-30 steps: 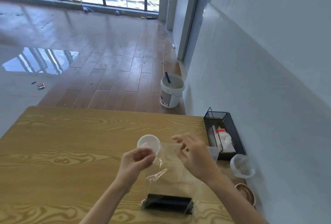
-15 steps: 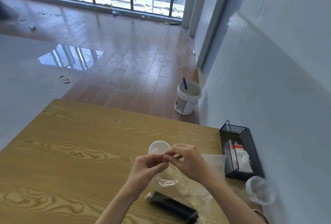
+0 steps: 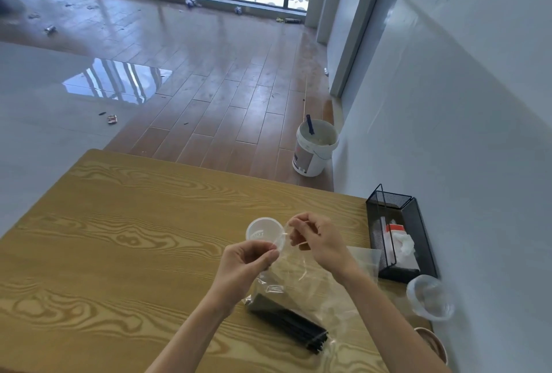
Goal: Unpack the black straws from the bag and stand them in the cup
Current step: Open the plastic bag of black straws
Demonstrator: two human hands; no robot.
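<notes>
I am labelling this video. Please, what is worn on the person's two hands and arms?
Nothing is worn. The left hand and the right hand are bare, without gloves, rings or a watch. Both forearms are bare up to the picture's lower edge; no sleeve shows.

a: what can't you make out?
b: both forearms run off the bottom edge. the left hand (image 3: 249,259) covers the near rim of the cup (image 3: 264,232), and the bag (image 3: 294,280) mouth between the hands is too clear to trace.
a: and right of the right hand (image 3: 321,242)?
b: a brown bowl (image 3: 434,345) cut by the edge; the mesh holder (image 3: 416,229) contents are unclear.
</notes>
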